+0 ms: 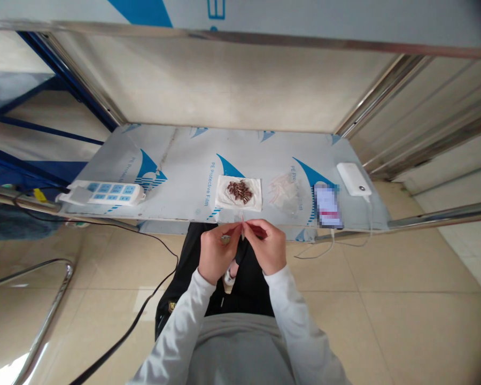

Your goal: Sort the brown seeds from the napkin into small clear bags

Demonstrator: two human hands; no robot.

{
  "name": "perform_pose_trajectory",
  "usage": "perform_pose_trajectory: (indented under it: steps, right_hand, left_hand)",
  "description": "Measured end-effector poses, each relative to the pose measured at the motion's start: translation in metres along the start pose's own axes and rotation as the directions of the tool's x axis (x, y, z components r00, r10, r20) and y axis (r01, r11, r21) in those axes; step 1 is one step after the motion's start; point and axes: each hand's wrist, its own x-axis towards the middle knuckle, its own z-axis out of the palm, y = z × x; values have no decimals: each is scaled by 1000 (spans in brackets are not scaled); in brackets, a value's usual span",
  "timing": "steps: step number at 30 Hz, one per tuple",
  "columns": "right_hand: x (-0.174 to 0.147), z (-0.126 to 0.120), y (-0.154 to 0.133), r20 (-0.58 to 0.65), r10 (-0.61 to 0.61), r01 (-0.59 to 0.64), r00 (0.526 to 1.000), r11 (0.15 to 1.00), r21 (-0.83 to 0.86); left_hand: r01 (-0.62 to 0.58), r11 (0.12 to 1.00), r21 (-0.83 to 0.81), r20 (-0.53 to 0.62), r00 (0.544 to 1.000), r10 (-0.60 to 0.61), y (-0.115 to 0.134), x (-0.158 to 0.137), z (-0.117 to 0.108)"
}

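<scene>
My left hand (219, 251) and my right hand (266, 246) meet at the front edge of the table, thumbs and fingertips pinched together. Between them is a small, thin, pale piece, too small to identify, and its tip pokes up above the fingers. Just beyond the fingertips lies a white pad (222, 202) with a heap of small copper-brown metal pieces (240, 191) on it. To the right of the pad, a clear plastic bag (284, 193) holds thin pale pinkish pieces.
A white power strip (112, 193) lies at the table's left end. A phone (327, 207) and a white power bank (353, 179), with white cables, sit at the right. A black cable (144, 307) hangs at left. An upper shelf (264, 21) crosses overhead.
</scene>
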Motion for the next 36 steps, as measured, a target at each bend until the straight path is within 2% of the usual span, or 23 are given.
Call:
perform_pose_trajectory:
  steps: [3, 5, 11, 14, 17, 20, 24, 26, 29, 32, 34, 36]
  right_hand:
    - [2, -6, 1, -100, -133, 105, 986, 964, -246]
    - [3, -8, 1, -146, -199, 132, 969, 918, -374]
    - [0, -7, -3, 93, -260, 271, 961, 825, -497]
    - [-1, -8, -3, 162, -269, 313, 950, 790, -528]
    - [-1, -11, -2, 131, -277, 300, 952, 758, -579]
    - [0, -11, -2, 58, -291, 260, 955, 728, -634]
    - [-6, -4, -4, 97, -308, 289, 947, 673, -681]
    - [-9, -1, -4, 130, -307, 310, 943, 665, -679]
    - [-8, -5, -2, 180, -307, 352, 934, 727, -589]
    - [2, -19, 1, 200, -320, 376, 926, 824, -424]
    - [7, -25, 5, 268, -363, 440, 893, 832, -339]
    - [6, -27, 10, 382, -413, 531, 827, 797, -287]
  left_hand:
    - [9, 984, 175, -132, 991, 15, 4, -1, 1]
    - [34, 967, 253, -175, 984, 11, 6, -1, 2]
    - [-77, 978, 195, -63, 994, 91, 8, 7, 1]
    - [-137, 959, 248, -21, 989, 146, 7, 12, -2]
    - [-178, 904, 388, -4, 981, 195, 7, 13, -3]
    - [-143, 818, 558, 5, 986, 169, 12, 10, 0]
    - [-52, 684, 728, -33, 993, 111, 22, 6, 7]
    - [-25, 661, 750, -45, 995, 88, 24, 6, 6]
    - [-38, 685, 728, -7, 998, 63, 21, 8, 1]
    - [-60, 776, 628, -10, 996, 85, 13, 9, -3]
    - [-50, 885, 464, -20, 998, 67, 11, 10, 1]
    - [39, 982, 186, -26, 999, -35, 10, 12, 9]
